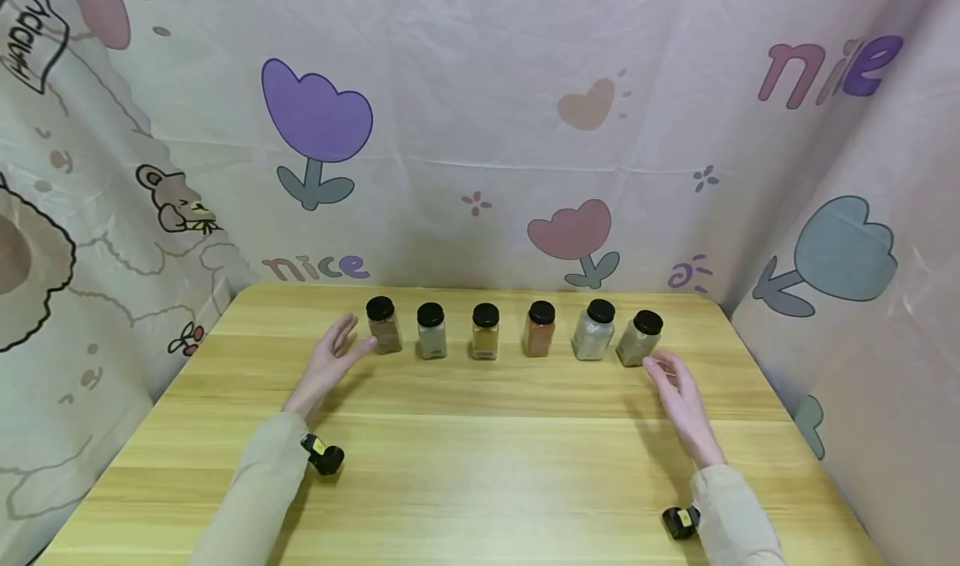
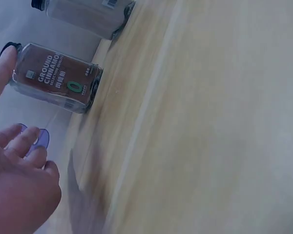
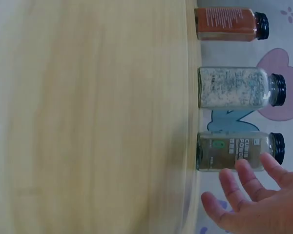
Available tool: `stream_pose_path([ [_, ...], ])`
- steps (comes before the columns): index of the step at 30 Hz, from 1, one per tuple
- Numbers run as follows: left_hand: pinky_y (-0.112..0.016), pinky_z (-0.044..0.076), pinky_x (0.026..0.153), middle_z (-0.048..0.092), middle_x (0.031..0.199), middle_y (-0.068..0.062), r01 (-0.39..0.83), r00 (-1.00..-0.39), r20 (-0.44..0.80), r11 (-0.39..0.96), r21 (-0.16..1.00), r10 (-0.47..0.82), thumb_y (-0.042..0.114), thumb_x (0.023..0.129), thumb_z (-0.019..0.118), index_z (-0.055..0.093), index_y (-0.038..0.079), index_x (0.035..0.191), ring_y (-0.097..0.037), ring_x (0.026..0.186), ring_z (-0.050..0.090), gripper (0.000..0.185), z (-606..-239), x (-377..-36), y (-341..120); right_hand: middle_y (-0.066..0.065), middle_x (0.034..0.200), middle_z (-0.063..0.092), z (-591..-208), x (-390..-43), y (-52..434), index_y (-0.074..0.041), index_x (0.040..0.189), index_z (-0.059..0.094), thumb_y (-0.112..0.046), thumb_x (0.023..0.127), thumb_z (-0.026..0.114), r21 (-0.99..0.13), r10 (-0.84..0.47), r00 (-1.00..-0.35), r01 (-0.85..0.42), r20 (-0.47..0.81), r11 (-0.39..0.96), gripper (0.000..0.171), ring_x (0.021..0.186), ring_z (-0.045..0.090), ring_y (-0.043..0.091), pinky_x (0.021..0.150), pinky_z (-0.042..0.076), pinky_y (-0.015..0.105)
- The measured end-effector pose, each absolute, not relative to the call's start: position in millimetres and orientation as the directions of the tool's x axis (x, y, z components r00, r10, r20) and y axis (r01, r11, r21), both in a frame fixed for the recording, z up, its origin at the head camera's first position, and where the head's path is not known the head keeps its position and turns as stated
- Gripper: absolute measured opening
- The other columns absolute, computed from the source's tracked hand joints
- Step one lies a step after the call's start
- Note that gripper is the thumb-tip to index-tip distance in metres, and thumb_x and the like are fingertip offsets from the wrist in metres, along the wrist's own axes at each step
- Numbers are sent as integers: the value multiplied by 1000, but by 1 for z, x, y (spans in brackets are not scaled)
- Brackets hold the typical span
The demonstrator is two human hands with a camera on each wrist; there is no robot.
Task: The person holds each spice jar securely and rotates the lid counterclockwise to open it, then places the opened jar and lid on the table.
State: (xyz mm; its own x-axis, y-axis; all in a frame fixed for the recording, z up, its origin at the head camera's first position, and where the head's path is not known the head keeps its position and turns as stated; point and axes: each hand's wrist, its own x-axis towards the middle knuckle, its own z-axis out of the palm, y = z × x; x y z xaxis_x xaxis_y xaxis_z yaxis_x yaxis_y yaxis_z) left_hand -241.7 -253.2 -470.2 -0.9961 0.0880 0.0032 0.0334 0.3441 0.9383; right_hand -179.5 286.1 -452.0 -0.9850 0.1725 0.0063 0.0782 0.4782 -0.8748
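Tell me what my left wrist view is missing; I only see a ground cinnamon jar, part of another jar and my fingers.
Observer: The head view shows six black-lidded spice jars in one row on the wooden table; the ground cinnamon jar is the leftmost.
Operator: Report the other hand.
Observer: The right hand is open beside the rightmost jar, fingers spread; whether it touches the jar I cannot tell.
Operator: Give me that jar's contents.
Observer: The right wrist view shows a greenish-brown powder in it; the label is too blurred to read surely.
Operator: Name its neighbour.
Observer: A jar of pale, speckled grains, with a reddish-orange spice jar beyond it.
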Motion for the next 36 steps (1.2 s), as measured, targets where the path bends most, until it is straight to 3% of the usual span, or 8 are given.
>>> stream_pose_path([
  [2,-61,14,127,9,170,-14,44,-994,11,310,950,106,30,99,65,4,8,162,-42,156,13,90,-472,-246,-253,19,140,52,-452,-180,285,0,145,43,-45,106,44,-879,200,-980,90,6,468,59,123,49,21,107,42,33],
  [5,-57,12,129,9,170,-14,46,-993,16,248,968,121,23,98,66,6,7,162,-41,157,10,90,-473,-250,-252,-2,115,62,-452,-181,283,-1,137,51,-42,105,49,-904,228,-974,104,-8,414,51,101,56,6,87,50,20],
  [7,-54,10,130,8,170,-14,37,-992,11,211,977,122,20,98,67,6,7,162,-39,157,9,89,-473,-253,-251,-13,99,62,-453,-182,282,-1,131,54,-38,105,53,-929,230,-973,101,-18,356,46,91,59,4,79,55,19],
  [10,-52,9,131,9,170,-14,24,-993,2,182,983,121,17,97,68,8,7,162,-37,158,8,89,-473,-257,-249,-19,90,60,-454,-184,280,2,130,54,-33,104,54,-953,205,-978,93,-33,290,43,86,60,5,76,58,22],
  [21,-54,12,130,17,167,-23,14,-992,-13,215,976,124,20,94,71,18,2,159,-41,156,14,86,-473,-269,-241,-17,93,64,-453,-185,270,8,132,52,-28,105,53,-978,112,-992,81,-60,193,44,87,61,4,77,60,23],
  [27,-53,17,129,29,161,-28,51,-994,28,234,971,101,25,93,74,31,0,154,-43,153,23,79,-475,-273,-234,-16,95,65,-455,-185,265,11,134,49,-23,106,51,-980,83,-995,72,-57,186,44,88,62,5,77,60,23],
  [36,-51,17,130,32,160,-27,24,-996,5,219,975,87,14,98,66,34,-4,151,-41,154,22,64,-474,-274,-232,-15,101,63,-456,-185,264,9,138,47,-26,107,49,-979,51,-996,77,-69,187,47,92,62,6,80,59,24],
])
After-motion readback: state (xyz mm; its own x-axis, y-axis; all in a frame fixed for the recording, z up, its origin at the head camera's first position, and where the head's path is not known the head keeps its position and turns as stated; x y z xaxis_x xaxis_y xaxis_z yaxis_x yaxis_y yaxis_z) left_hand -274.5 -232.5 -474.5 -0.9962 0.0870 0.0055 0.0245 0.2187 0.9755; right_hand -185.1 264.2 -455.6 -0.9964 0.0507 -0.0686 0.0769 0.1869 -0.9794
